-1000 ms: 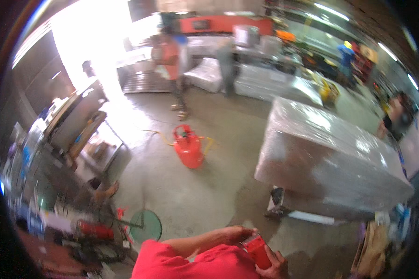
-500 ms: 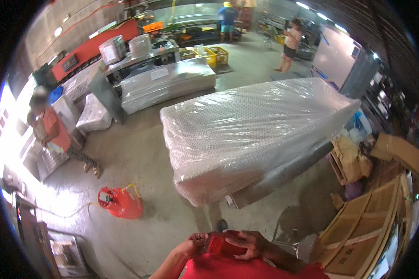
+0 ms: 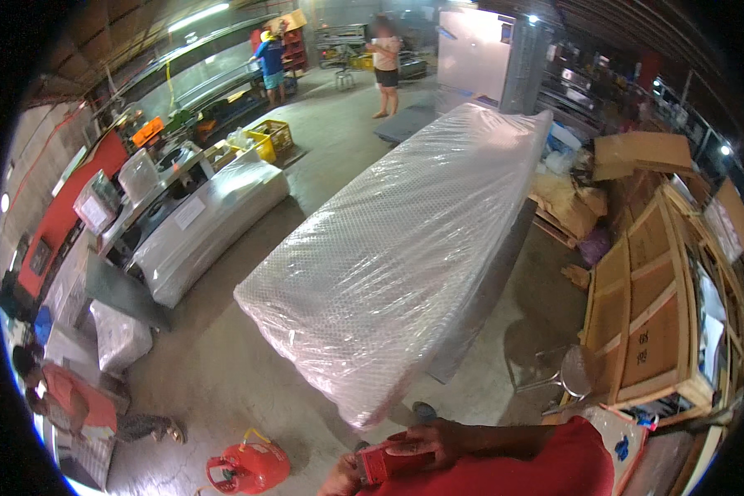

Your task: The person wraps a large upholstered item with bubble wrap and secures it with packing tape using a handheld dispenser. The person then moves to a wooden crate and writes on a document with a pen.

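Observation:
A small red boxy thing point(image 3: 374, 465) sits between my hands close to my body, at the lower edge of the head view; its exact kind is unclear. My left hand point(image 3: 341, 477) grips its left side, fingers bent. From the right, my right hand point(image 3: 426, 442) lies over its top with the fingers closed round it. Just beyond my hands stands a long, large item in clear bubble wrap point(image 3: 372, 264), its near end closest to them. Neither hand touches the wrap.
A red gas cylinder point(image 3: 260, 469) stands on the floor at lower left. A round stool point(image 3: 577, 372) and a wood-framed crate point(image 3: 636, 306) are on the right. Wrapped equipment point(image 3: 211, 227) lines the left. Three people are around: one near left, two at the back.
My view has swung to the right, so the wrapped item and cylinder sit further left and lower. Both hands still hold the red thing.

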`<state>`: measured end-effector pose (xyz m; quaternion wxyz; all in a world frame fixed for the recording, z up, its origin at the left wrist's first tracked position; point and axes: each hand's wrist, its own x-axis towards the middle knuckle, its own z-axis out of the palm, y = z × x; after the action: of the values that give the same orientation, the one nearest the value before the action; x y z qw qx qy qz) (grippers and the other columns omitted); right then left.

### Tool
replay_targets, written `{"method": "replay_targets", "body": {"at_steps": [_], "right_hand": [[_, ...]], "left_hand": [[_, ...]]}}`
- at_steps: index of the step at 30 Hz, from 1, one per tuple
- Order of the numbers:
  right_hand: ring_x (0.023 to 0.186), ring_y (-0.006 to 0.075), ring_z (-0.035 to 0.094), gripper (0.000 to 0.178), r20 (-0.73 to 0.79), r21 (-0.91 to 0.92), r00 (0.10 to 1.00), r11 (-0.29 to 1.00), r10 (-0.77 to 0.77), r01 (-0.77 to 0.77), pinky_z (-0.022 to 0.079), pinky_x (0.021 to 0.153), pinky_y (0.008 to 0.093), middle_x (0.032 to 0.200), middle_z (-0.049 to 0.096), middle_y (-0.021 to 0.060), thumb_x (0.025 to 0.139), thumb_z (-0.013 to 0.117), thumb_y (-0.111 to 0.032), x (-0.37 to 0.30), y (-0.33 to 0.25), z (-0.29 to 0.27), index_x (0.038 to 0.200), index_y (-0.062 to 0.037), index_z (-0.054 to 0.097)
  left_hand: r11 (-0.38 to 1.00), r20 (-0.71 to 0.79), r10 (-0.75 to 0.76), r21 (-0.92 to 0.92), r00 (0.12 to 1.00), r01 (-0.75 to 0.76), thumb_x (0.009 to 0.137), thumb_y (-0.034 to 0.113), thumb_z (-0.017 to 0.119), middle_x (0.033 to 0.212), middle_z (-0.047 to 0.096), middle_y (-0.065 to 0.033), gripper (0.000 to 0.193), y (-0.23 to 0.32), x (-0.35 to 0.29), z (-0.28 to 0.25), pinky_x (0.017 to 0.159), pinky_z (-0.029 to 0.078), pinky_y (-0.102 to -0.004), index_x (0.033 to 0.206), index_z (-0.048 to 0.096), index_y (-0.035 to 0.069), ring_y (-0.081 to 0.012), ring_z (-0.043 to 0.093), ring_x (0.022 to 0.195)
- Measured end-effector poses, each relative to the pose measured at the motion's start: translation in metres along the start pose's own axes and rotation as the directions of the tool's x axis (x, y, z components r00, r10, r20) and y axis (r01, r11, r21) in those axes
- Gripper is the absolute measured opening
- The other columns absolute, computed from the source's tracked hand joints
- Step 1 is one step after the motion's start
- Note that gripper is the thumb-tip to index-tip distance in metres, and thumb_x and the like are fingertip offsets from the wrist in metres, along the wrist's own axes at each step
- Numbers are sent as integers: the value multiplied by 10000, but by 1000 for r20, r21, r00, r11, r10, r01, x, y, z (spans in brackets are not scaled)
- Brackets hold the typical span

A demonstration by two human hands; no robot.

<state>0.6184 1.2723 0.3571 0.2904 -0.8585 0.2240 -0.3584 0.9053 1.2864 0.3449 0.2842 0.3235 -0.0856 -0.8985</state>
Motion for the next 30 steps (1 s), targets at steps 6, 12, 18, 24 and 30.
{"method": "replay_targets", "body": {"at_steps": [6, 12, 18, 24, 30], "right_hand": [[778, 296, 675, 739, -65, 28, 987, 989, 144, -142, 536, 634, 415, 1096, 670, 143, 756, 820, -364, 27, -27, 53, 1425, -188, 560], [742, 295, 668, 757, -41, -51, 939, 938, 342, -344, 501, 622, 408, 952, 656, 111, 731, 826, -381, 51, -52, 93, 1412, -175, 568], [850, 319, 657, 824, 68, -54, 846, 848, 529, -527, 505, 709, 428, 1072, 623, 171, 743, 796, -367, 64, -72, 104, 1490, -202, 490], [910, 348, 653, 847, 136, -138, 745, 757, 653, -639, 543, 781, 435, 1082, 588, 168, 747, 777, -358, 62, -104, 78, 1512, -200, 452], [877, 364, 657, 853, 83, -267, 703, 695, 706, -667, 557, 781, 464, 1042, 600, 202, 767, 776, -378, 72, -143, 36, 1528, -228, 421]], "left_hand": [[997, 7, -74, -18, 997, 74, 967, 194, 625, 1198, 670, -140, 396, 29, -27, -61, 863, 584, -439, 1301, 542, -1, -278, 684, 1026], [991, -13, -75, -114, 997, 73, 956, 211, 638, 1232, 663, -154, 477, 27, -45, -108, 888, 587, -459, 1362, 511, -6, -303, 685, 1041], [973, 98, 147, 164, 984, -162, 956, 171, 629, 1146, 692, -137, 270, 31, -41, -137, 895, 563, -459, 1188, 614, 33, -291, 684, 1024], [983, 124, 165, 57, 978, -173, 930, 130, 644, 1054, 683, -108, 87, 64, -38, -127, 827, 554, -454, 983, 622, 65, -264, 655, 966], [861, 152, 159, 463, 976, -212, 956, 135, 665, 929, 664, -74, 104, 106, -36, -21, 742, 531, -323, 950, 591, 61, -160, 632, 835]]}}
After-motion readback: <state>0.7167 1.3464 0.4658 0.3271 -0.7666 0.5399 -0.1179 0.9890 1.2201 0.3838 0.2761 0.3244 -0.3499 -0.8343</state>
